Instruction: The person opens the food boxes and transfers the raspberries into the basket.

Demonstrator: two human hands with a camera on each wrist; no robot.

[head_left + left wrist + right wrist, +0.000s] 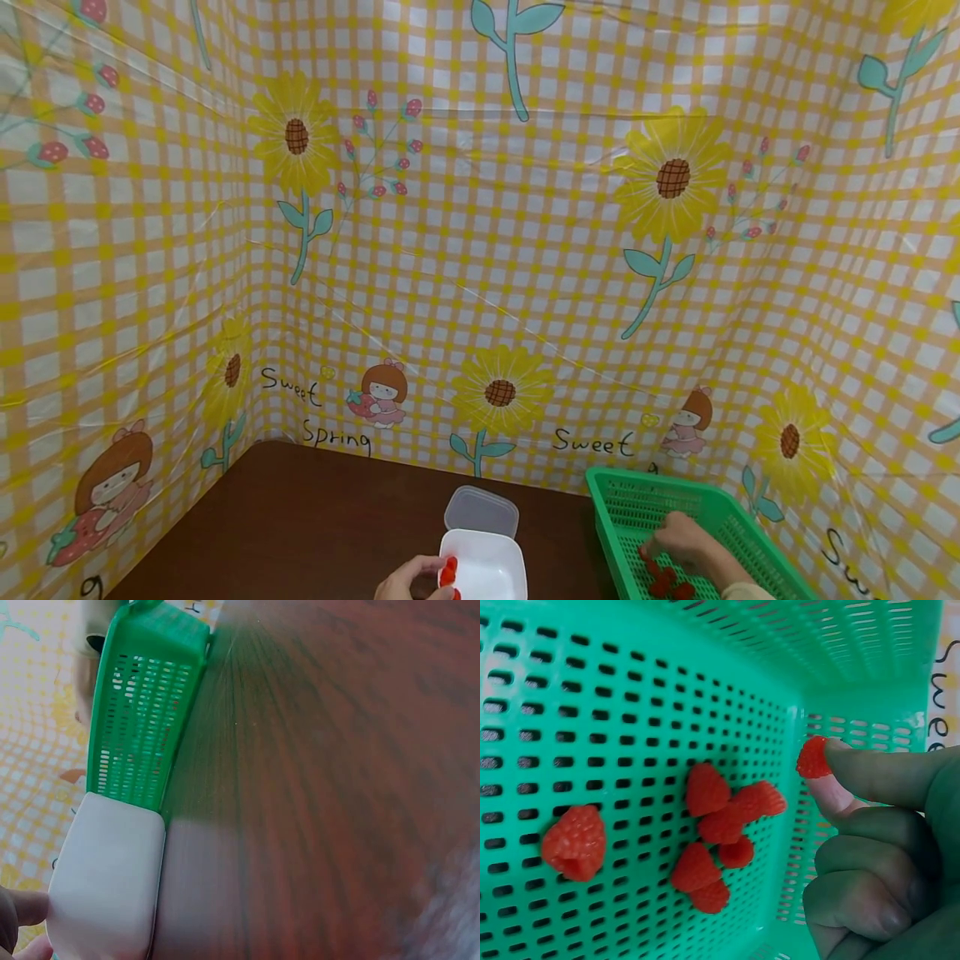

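Inside the green basket, my right hand (885,840) pinches a raspberry (814,757) between thumb and index finger, the other fingers curled. Several more raspberries (707,790) lie on the basket floor below, most in a cluster, and a single raspberry (575,843) sits apart. My left hand (408,580) grips a white plastic container (491,567) at its left side. Red raspberries (448,572) show against that inner left wall, close to the fingers. In the left wrist view, thumb and finger touch the container's outside, and its inside is hidden.
The green basket (600,508) stands at the right of the dark brown table (300,517). A translucent lid (482,511) lies just behind the container. Patterned yellow checked cloth (480,250) rises round the table's back and sides.
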